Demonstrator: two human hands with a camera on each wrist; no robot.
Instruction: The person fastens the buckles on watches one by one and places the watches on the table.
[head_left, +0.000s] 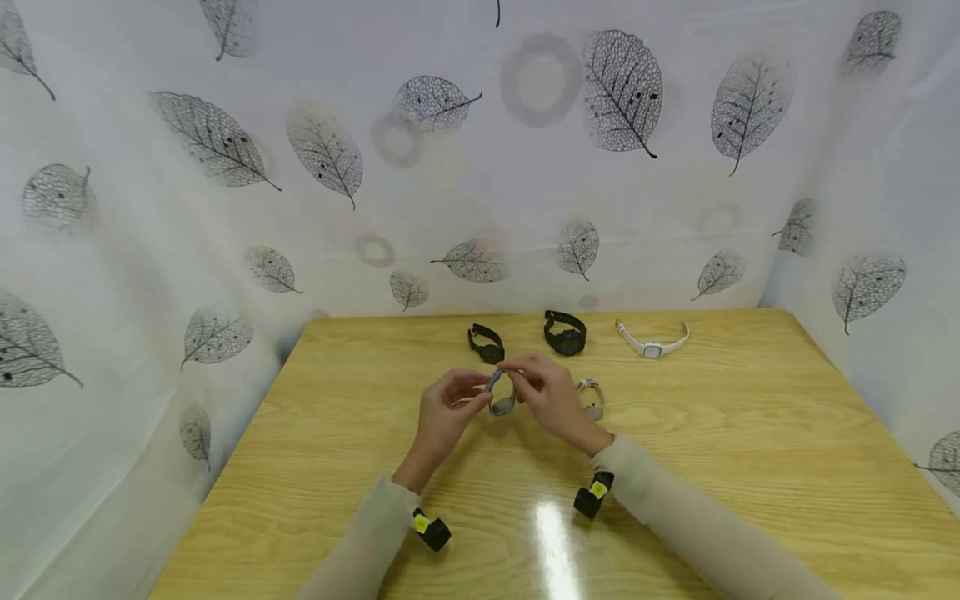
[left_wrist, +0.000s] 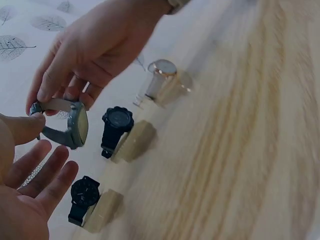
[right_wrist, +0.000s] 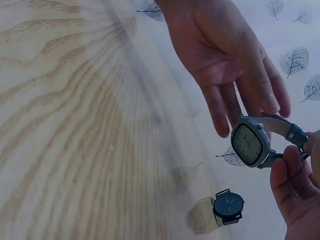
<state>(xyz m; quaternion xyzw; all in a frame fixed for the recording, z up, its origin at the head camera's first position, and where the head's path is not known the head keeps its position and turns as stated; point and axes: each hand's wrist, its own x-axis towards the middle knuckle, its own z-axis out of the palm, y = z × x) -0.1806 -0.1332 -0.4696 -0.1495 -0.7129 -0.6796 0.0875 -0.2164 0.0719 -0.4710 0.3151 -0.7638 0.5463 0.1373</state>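
A yellow wood-grain tabletop stretches beneath the fingers. Above it, the left hand and right hand both pinch a grey-green, square-faced wristwatch by its strap. I'd guess it's light, the strap pliant and safest to hold, the dial scratchable. Right-hand fingers hide the strap's end; dial markings stay unreadable.
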